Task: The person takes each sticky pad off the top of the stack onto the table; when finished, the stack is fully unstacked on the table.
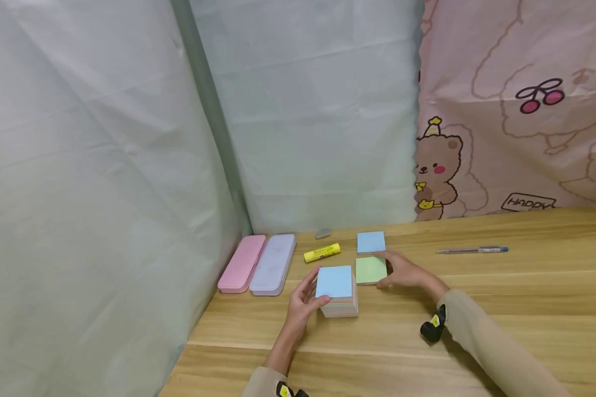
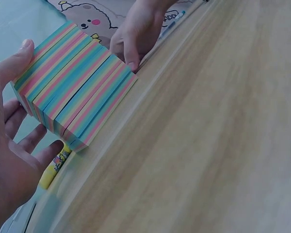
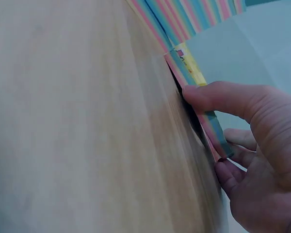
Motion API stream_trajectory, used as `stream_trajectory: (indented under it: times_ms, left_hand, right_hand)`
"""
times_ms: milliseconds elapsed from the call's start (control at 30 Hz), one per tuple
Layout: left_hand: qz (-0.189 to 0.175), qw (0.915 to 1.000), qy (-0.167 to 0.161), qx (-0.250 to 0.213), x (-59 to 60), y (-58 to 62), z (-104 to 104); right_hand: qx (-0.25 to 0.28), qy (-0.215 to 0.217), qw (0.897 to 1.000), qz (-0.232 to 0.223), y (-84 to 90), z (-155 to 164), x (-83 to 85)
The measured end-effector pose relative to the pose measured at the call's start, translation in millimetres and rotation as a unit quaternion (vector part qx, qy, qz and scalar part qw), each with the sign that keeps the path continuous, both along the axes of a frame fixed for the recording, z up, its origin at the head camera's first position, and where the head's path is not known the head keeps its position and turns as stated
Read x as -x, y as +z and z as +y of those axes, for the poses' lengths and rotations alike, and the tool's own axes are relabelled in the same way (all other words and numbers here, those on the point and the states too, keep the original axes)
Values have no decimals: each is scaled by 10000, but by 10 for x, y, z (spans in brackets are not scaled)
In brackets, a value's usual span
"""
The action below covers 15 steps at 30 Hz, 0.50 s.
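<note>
A tall stack of sticky note pads [image 1: 334,282], blue on top and striped in many colours along its sides, stands in front of the person. The left hand [image 1: 305,300] holds it at its left side, thumb at the near corner and fingers towards the back; the left wrist view shows this thumb [image 2: 20,60] along the upper edge. Just right of the stack, the right hand [image 1: 402,270] grips a thin green sticky note pad [image 1: 370,269] by its right side. In the right wrist view a dark gap shows under that pad [image 3: 207,127]. Behind it lies a blue pad [image 1: 371,242].
A yellow glue stick [image 1: 322,253] and a small greyish eraser-like piece [image 1: 323,234] lie behind the stack. Pink [image 1: 242,264] and lavender [image 1: 273,264] flat cases lie at the left. A pen [image 1: 473,250] is at the right. Cloth curtains [image 1: 318,121] border the wooden table [image 1: 402,353].
</note>
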<state>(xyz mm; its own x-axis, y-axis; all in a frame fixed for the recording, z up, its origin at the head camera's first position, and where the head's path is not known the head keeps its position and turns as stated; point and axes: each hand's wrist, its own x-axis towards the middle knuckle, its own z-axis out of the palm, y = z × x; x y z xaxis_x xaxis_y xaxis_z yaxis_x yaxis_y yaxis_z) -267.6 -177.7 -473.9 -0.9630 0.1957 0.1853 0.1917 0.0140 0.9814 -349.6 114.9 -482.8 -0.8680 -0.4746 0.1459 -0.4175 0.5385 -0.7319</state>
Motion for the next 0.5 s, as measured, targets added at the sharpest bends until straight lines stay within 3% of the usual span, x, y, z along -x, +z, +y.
stream_trajectory:
  times_ms: [200,500]
  left_hand:
    - [-20,10000,-36,-89,8,-7,-5]
    - [-25,10000,27,-36,13,-16,-7]
  right_hand:
    - [-261,-111,9995,122,5,-26,6]
    - [-85,-58,9999,50,48,14,-13]
